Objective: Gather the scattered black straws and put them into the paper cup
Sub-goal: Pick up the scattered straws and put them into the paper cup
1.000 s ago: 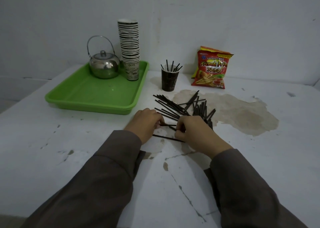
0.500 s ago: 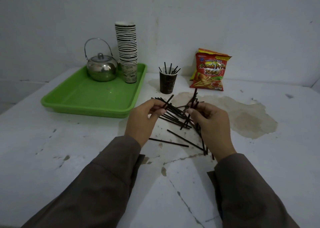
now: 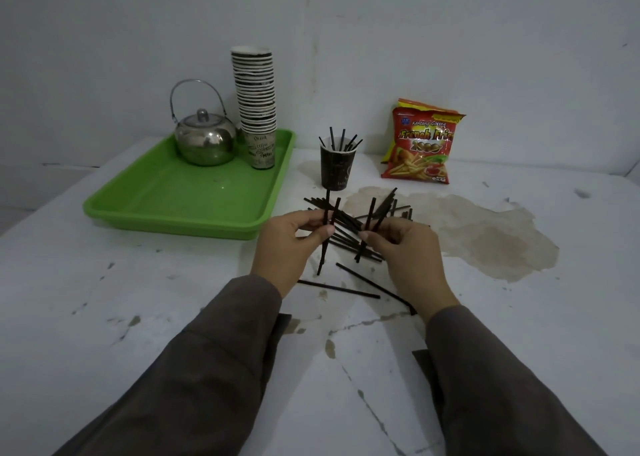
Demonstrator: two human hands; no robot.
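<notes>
Both hands [image 3: 287, 244] lifted straws [image 3: 325, 237] upright (cup [image 3: 334, 171] behind).

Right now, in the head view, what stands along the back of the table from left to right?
Green tray → metal kettle → stack of paper cups → dark paper cup holding a few black straws → French fries snack bag.

Left hand [image 3: 289, 247]: pinches upright straws [image 3: 325, 234].
Right hand [image 3: 408, 258]: pinches more straws.
Beyond both grips: paper cup [image 3: 334, 170].
</notes>
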